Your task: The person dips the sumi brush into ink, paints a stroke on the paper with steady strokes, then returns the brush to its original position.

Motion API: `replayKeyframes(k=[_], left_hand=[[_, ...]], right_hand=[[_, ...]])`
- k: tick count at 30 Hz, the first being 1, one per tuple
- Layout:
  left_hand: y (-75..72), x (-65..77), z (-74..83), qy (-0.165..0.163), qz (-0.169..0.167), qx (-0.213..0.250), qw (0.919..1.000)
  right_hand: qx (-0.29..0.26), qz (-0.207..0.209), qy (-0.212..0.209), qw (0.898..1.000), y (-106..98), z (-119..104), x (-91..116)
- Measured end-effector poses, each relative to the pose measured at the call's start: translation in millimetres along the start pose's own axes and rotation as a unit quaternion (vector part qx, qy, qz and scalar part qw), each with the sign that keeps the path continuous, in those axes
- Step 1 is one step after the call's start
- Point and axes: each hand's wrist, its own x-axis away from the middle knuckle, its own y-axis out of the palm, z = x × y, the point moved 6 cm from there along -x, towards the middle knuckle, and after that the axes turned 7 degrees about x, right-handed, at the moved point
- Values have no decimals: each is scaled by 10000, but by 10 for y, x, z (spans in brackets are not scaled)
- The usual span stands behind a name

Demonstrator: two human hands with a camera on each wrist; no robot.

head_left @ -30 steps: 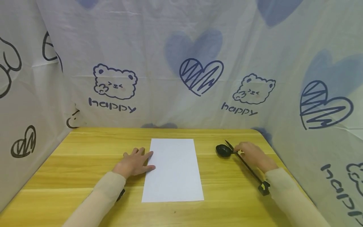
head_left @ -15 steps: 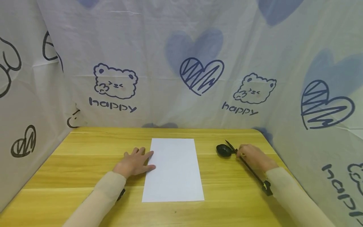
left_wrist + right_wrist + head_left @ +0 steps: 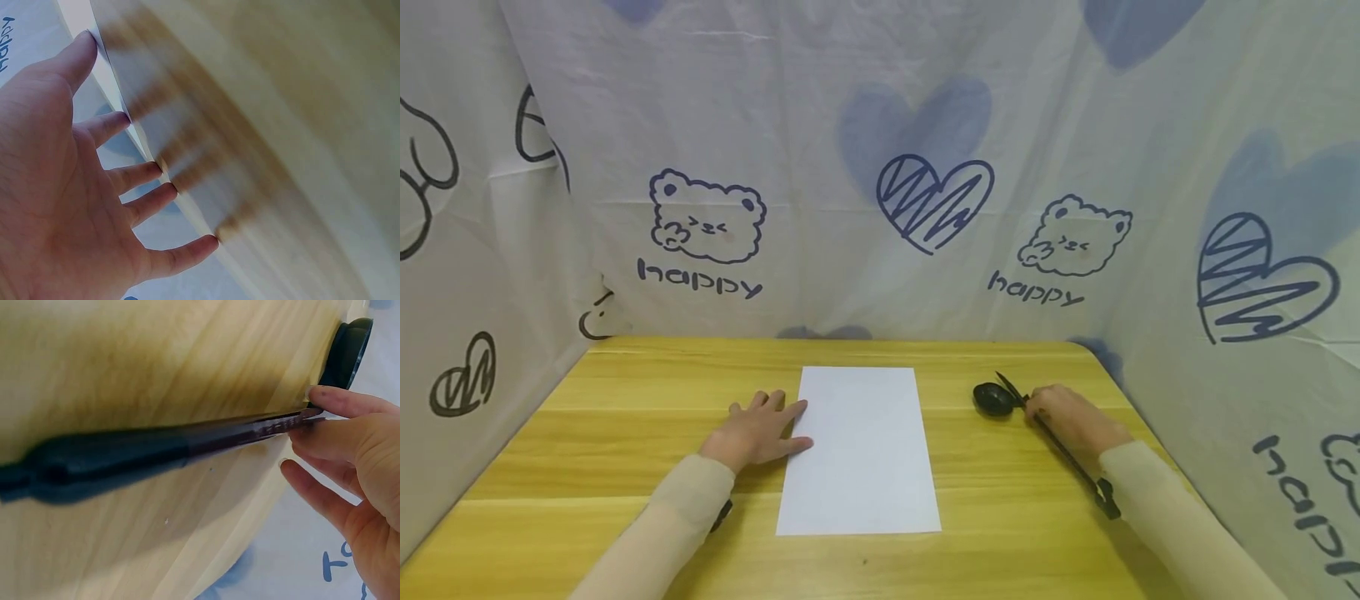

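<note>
Pinches a long dark tool [image 3: 156, 453] with right hand [image 3: 1071, 417], to the right of white paper [image 3: 861, 450].
Nearer, rests left hand [image 3: 752, 433], spread, at the paper's left edge; hides part of the tool behind right hand; farther, shows small black dish [image 3: 994, 399] just beside tool's end, and printed cloth [image 3: 820, 125] behind wooden table [image 3: 587, 425].

Yellow wood-grain table [image 3: 647, 367]. Behind it, pale creased back cloth [image 3: 820, 250]: blue hearts [image 3: 955, 108], bear faces [image 3: 707, 221], "happy" lettering [image 3: 700, 279]. Left of table, side cloth [image 3: 437, 467] with dark line drawings. Right of table, matching blue-heart cloth [image 3: 1187, 400].
</note>
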Motion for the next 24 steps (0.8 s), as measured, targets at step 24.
replayKeyframes(k=[24], left_hand=[[-10, 14, 9, -6, 13, 66, 10000]], right_hand=[[258, 1351, -633, 9885, -259, -155, -91]])
